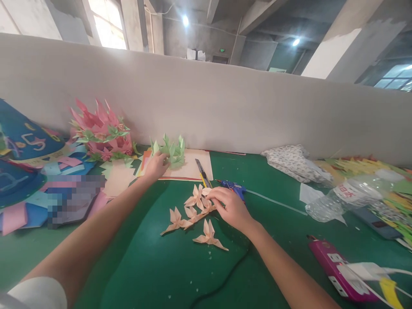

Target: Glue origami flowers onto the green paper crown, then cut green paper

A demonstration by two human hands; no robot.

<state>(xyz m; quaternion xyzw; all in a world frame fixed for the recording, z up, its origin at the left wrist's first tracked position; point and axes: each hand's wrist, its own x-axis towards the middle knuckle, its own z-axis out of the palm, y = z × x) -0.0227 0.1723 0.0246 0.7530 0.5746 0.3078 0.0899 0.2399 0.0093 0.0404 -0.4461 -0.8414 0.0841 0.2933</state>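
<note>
My left hand [157, 166] reaches to the far side of the table, its fingers closed at the left edge of a green folded-paper crown [175, 151]. That crown stands on a stack of coloured paper sheets [199, 161]. Nearer to me, my right hand [230, 208] pinches a peach folded-paper flower [206, 192] at the end of a small cluster. Other peach paper flowers [176, 221] lie to its left, and a single one [209, 236] sits apart in front. Behind my right fingers are a utility knife [203, 173] and a blue hot glue gun [236, 187] with a glue stick.
At the left are a pink paper crown [101, 128], blue felt hats [27, 133], paper pieces and a blurred dark object [75, 199]. On the right lie a plastic bottle [346, 195], a patterned cloth [294, 162] and a magenta power strip [341, 268]. A pale partition [225, 107] closes the back.
</note>
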